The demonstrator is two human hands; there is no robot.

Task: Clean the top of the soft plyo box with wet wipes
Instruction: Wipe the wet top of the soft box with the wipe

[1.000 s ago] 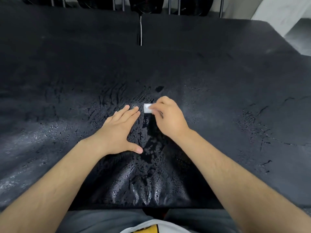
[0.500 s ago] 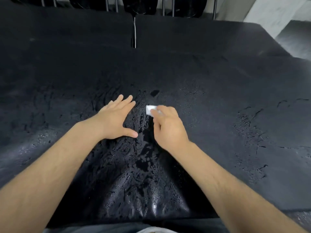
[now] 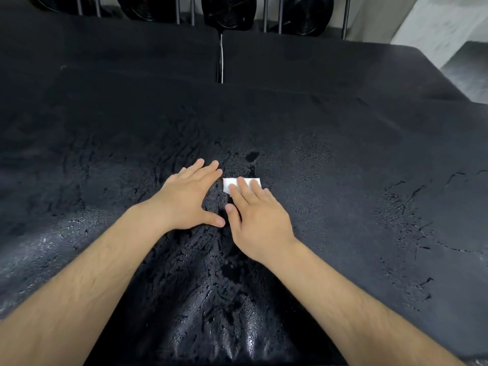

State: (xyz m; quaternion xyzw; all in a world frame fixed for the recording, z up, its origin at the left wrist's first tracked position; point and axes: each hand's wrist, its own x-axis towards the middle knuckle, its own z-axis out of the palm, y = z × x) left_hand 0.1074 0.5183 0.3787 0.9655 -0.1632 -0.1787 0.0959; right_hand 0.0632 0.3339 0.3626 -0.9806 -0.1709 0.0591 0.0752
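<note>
L hand (image 3: pixel 187 199) flat, palm down, fingers straight & close together, thumb splayed out toward R hand (image 3: pixel 257 223). R hand also flat, fingers straight, tips pressing on the wipe (image 3: pixel 227 184). Thumb tips just beside each other. Both forearms bare, angling inward.

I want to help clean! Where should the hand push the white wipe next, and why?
Probably slide the wet wipe, pressed flat under the right hand, out toward the right. The plyo box top looks shiny and wet around the middle but dull over there. The left hand rests flat beside the wipe.
</note>
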